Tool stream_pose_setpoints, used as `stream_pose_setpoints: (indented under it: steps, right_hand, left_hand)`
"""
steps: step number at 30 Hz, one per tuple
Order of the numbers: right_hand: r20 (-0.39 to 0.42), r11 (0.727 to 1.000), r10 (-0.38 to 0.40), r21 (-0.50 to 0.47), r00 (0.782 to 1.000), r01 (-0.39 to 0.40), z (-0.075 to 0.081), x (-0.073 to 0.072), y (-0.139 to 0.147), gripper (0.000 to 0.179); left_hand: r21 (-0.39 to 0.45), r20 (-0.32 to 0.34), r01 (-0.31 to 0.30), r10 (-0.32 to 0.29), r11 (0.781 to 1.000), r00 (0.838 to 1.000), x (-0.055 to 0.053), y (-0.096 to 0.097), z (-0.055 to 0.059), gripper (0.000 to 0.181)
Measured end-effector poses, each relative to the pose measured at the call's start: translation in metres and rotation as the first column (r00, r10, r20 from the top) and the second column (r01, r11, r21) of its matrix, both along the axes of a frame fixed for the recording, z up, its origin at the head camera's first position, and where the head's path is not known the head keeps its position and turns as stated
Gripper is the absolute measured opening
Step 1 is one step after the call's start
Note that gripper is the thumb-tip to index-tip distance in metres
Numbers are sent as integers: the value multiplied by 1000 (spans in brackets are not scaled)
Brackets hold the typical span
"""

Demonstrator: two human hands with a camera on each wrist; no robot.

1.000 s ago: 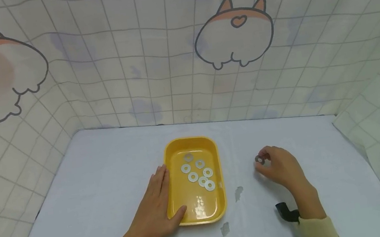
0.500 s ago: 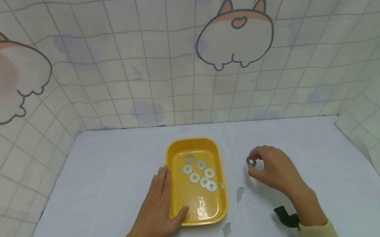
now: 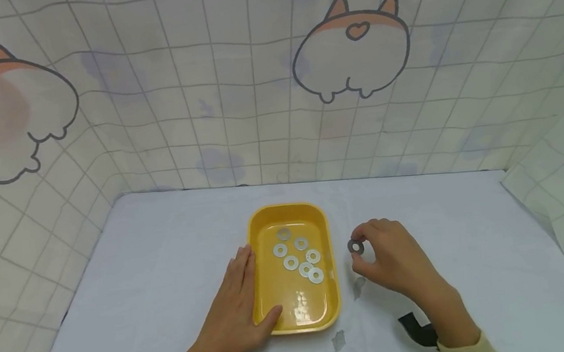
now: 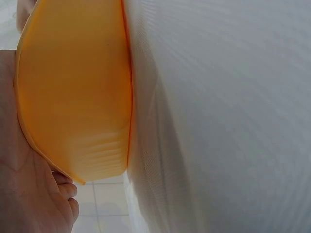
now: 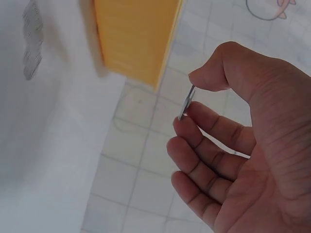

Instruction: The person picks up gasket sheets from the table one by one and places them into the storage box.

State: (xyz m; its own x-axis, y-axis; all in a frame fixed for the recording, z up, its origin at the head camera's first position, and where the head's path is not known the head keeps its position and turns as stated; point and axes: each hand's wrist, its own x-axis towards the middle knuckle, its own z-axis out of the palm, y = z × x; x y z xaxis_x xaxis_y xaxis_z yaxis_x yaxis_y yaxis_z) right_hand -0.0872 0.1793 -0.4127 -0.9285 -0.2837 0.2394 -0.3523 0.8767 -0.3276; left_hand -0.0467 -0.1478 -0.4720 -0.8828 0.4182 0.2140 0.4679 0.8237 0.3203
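Note:
A yellow tray [image 3: 298, 309] stands on the white table, with several flat metal washers [image 3: 291, 263] lying inside, two of them overlapping. My left hand [image 3: 234, 305] rests along the tray's left rim, fingers straight and thumb over the near corner; the left wrist view has the tray's outer wall [image 4: 73, 87] beside the palm. Just right of the tray, my right hand [image 3: 394, 256] pinches a washer [image 3: 356, 247] by its edge between thumb and fingers. Edge-on, that washer [image 5: 186, 103] shows as a thin disc in the right wrist view.
Grey patches [image 3: 338, 341] mark the white tabletop [image 3: 163, 243] right of the tray and near its front. A checked curtain [image 3: 250, 86] with cartoon animals hangs behind and at both sides. A black strap piece [image 3: 417, 331] sticks out from the right wrist.
My right hand has moved left toward the tray, carrying the pinched washer with it. The left hand keeps its place on the tray, and the washers inside lie as before.

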Motion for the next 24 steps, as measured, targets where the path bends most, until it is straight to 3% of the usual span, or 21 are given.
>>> stream_pose_setpoints:
  steps: [8,24]
  right_hand:
    - [0,999,46,12,999,-46,8,2,-17,20]
    - [10,974,223,38,975,-224,21,-4,-50,19]
  left_hand:
    - [-10,-26,8,-9,1000,1000,-1,-1,1,107]
    - [29,-15,12,-11,1000,1000,-1,0,1,109]
